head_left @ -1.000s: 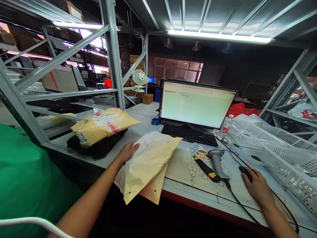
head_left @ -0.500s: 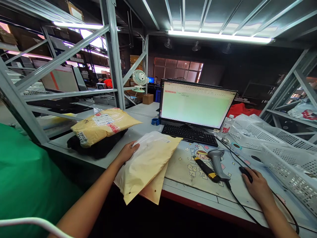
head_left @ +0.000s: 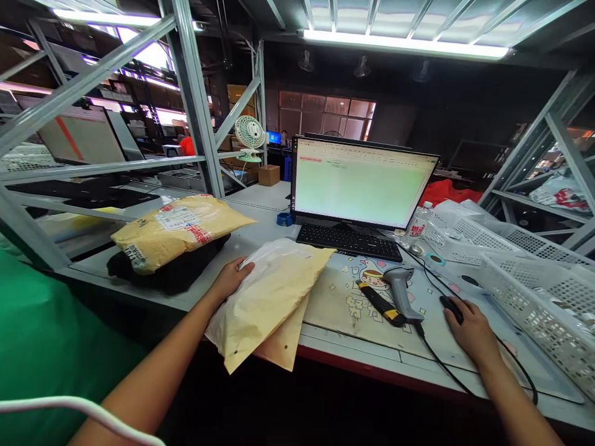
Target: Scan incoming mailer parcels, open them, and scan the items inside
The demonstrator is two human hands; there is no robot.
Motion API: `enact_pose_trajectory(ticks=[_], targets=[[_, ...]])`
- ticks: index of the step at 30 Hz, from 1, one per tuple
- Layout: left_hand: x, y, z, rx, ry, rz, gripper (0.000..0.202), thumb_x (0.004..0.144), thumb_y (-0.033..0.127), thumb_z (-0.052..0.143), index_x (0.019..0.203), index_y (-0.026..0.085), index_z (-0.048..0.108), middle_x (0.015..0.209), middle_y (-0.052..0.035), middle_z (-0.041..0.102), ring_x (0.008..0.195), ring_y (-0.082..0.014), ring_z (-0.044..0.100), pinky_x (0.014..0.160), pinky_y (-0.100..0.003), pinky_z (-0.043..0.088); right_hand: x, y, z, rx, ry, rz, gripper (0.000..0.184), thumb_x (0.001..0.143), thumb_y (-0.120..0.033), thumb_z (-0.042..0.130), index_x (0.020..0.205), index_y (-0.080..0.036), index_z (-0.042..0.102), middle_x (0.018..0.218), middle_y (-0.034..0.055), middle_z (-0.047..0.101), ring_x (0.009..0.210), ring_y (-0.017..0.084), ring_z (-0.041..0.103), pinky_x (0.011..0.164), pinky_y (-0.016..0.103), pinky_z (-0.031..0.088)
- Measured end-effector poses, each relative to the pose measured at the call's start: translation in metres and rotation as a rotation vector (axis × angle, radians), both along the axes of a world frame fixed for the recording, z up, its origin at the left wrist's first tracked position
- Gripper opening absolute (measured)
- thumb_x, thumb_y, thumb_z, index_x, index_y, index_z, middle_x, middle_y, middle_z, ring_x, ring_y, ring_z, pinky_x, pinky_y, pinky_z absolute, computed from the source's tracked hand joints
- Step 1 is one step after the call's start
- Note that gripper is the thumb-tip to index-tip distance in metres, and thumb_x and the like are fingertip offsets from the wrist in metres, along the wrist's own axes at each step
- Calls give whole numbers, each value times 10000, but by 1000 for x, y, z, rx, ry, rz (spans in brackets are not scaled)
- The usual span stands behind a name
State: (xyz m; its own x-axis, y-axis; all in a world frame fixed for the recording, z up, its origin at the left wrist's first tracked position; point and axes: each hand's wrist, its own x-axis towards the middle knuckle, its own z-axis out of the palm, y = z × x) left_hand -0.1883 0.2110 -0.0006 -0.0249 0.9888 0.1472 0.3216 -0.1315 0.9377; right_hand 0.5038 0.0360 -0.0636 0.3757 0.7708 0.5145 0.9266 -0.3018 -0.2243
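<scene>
Pale yellow mailing bags (head_left: 274, 291), one overlapping another, lie partly past the desk's front edge. My left hand (head_left: 231, 277) grips their left side, thumb on top and fingers hidden underneath. On the right, my right hand (head_left: 471, 328) is wrapped over a black computer mouse (head_left: 452, 308). Between the hands, a grey barcode scanner (head_left: 403, 294) rests beside a black and yellow utility knife (head_left: 380, 303) on a cartoon desk mat (head_left: 339, 310). Behind them stand a black keyboard (head_left: 348, 240) and a monitor (head_left: 362, 183) with a mostly pale green screen.
A taped yellow parcel (head_left: 181, 229) sits on a black bundle (head_left: 186, 269) at left. White perforated baskets (head_left: 534, 310) line the right side, near a plastic bottle (head_left: 419, 220). A metal rack post (head_left: 190, 93) rises at left. The scanner's cable (head_left: 441, 362) runs over the front edge.
The whole view has shifted slightly, so everything sits a little further left and higher. Both hands keep the same places on the mailing bags and the mouse.
</scene>
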Motion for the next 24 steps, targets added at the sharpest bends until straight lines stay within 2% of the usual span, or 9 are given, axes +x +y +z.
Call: enact_pose_trajectory(ticks=[3, 7, 9, 12, 16, 21, 24], targets=[[-4, 1, 9, 53, 127, 59, 1001, 619, 829, 696, 1244, 48, 729, 1188, -191, 766, 1069, -365, 720, 946, -386, 567, 2, 1, -3, 14, 12, 0, 787, 987, -676, 331, 1452, -144, 678, 1431, 181, 610, 1257, 374, 620, 1141, 522, 501], [-25, 5, 28, 46, 428, 242, 741, 867, 572, 602, 1379, 42, 682, 1313, -209, 730, 1221, -380, 695, 1045, -397, 539, 6, 4, -7, -2, 37, -16, 804, 982, -686, 316, 1477, -161, 670, 1444, 172, 607, 1257, 385, 621, 1124, 543, 511], [-39, 4, 39, -5, 583, 293, 691, 951, 491, 550, 1473, 45, 629, 1381, -225, 697, 1276, -403, 674, 1083, -438, 522, 8, 5, -9, -13, 41, -21, 789, 983, -683, 320, 1485, -182, 665, 1449, 161, 605, 1261, 389, 619, 1124, 550, 509], [-54, 0, 53, -86, 781, 335, 697, 1024, 484, 488, 1572, 58, 551, 1459, -247, 645, 1336, -444, 635, 1127, -497, 492, 8, 7, -11, -9, 48, -7, 792, 975, -678, 324, 1482, -172, 661, 1442, 165, 604, 1259, 390, 620, 1139, 544, 500], [-59, -9, 68, -147, 949, 367, 713, 1056, 501, 435, 1631, 82, 485, 1468, -280, 624, 1342, -474, 622, 1113, -540, 490, 3, 8, -8, -16, 77, -14, 821, 961, -684, 300, 1481, -162, 662, 1450, 171, 602, 1244, 402, 621, 1133, 546, 500], [-52, -24, 81, -217, 965, 348, 758, 1061, 567, 374, 1515, -7, 574, 1450, -333, 612, 1326, -490, 619, 1110, -555, 481, -2, 7, -3, -27, 93, -19, 825, 962, -683, 275, 1493, -174, 650, 1463, 169, 595, 1258, 408, 612, 1094, 540, 518], [-36, -45, 93, -189, 1039, 395, 757, 1042, 582, 378, 1445, -14, 615, 1395, -340, 639, 1311, -501, 612, 1097, -589, 482, -1, 9, -5, -26, 77, -21, 825, 960, -674, 274, 1503, -173, 642, 1475, 173, 587, 1266, 413, 612, 1106, 540, 510]])
